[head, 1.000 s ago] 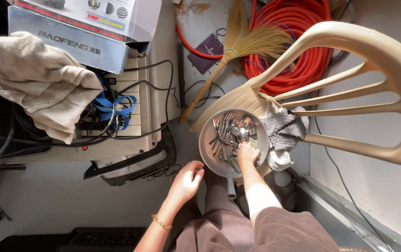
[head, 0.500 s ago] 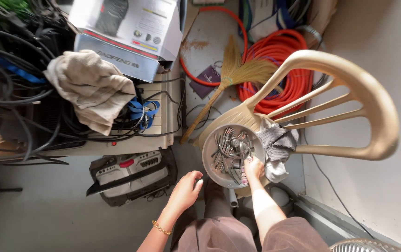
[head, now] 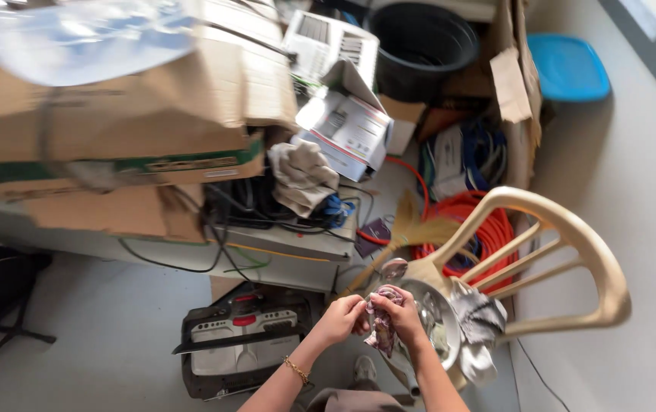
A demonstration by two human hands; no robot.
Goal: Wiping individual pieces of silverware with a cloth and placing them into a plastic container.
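My left hand (head: 341, 319) and my right hand (head: 400, 307) are raised together in front of me, both closed around a small patterned cloth (head: 381, 329). A metal spoon (head: 393, 268) sticks up out of the cloth above my right hand. Just to the right, a round grey bowl (head: 450, 336) with cutlery in it rests on the seat of a beige plastic chair (head: 572, 252). A grey rag (head: 477, 311) lies on the seat beside the bowl.
A straw broom (head: 404, 233) and a coiled orange hose (head: 488, 229) lie behind the chair. A black and grey device (head: 240, 339) sits on the floor at my left. Cardboard boxes (head: 114, 122), cables, a beige cloth (head: 301, 175), a black bucket (head: 419, 38) and a blue lid (head: 568, 67) crowd the back.
My right hand came out of the bowl with a spoon and cloth, and my left hand rose to meet it. The view has tilted up and pulled back.
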